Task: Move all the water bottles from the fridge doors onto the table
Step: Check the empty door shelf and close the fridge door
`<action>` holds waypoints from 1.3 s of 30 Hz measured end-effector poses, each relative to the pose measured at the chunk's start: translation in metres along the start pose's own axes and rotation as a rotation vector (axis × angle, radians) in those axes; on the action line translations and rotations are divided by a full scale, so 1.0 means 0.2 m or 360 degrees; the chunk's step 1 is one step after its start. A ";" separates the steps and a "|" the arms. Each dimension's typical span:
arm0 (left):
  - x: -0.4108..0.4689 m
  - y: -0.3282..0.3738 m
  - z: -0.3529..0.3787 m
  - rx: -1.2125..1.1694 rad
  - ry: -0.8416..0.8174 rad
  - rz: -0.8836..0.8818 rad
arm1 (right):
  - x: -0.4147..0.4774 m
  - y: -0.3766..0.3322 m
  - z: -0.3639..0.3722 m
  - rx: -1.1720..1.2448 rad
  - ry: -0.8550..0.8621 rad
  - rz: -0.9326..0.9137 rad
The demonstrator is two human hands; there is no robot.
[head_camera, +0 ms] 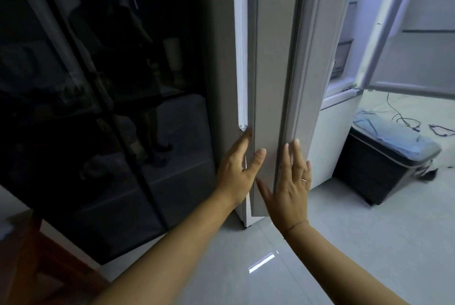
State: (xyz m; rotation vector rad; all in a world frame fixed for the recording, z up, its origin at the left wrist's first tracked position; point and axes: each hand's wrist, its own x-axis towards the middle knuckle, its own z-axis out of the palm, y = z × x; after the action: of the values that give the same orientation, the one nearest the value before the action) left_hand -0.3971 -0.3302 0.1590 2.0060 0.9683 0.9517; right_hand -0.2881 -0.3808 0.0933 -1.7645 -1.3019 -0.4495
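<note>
No water bottle shows in this view. The left fridge door (268, 83), a beige panel, stands almost edge-on in front of me, with a bright strip of light in the gap at its left edge. My left hand (236, 171) grips that edge: the fingers reach behind it and the thumb lies on the panel. On the panel's right edge my right hand (293, 179) rests flat with fingers spread, holding nothing. The right fridge door (394, 34) hangs wide open at the upper right. The door shelves are hidden.
A dark glass-fronted cabinet (98, 107) fills the left side. A black bin with a blue liner (384, 157) stands on the pale tiled floor at the right, with cables (406, 120) behind it. Brown wooden furniture (37, 255) is at the lower left.
</note>
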 end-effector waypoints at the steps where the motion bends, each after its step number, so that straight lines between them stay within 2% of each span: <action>1: 0.01 -0.01 0.02 -0.0003 -0.0018 0.0057 | 0.01 0.02 0.01 -0.0017 0.0019 0.0049; 7: 0.20 -0.04 0.09 0.0240 -0.0261 0.0315 | 0.13 0.13 0.02 -0.0034 0.0193 0.0367; 13: 0.54 -0.03 0.16 0.0503 -0.0206 0.0451 | 0.28 0.42 -0.06 0.0023 0.0212 0.0695; 18: 0.79 -0.01 0.32 0.0762 -0.0165 0.0542 | 0.40 0.67 -0.12 0.0189 0.0223 0.0795; 23: 1.00 0.01 0.58 0.0910 -0.0071 0.0572 | 0.57 1.03 -0.06 0.0541 0.0080 0.0851; 29: 1.25 -0.01 0.92 0.1070 0.0038 0.0557 | 0.84 1.43 0.02 0.0766 -0.0147 0.0864; 33: 1.40 -0.02 1.10 0.1144 0.0245 0.0511 | 1.00 1.60 0.09 0.0895 -0.0385 0.0858; 39: 1.71 0.04 1.18 0.1316 0.0578 0.0607 | 1.31 1.80 0.24 0.0929 -0.0520 0.0936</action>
State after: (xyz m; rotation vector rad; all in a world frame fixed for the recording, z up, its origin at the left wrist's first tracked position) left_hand -0.0443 -0.1116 0.1573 2.8411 1.3571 1.2886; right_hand 0.1270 -0.2139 0.0985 -1.6346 -0.9192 0.5198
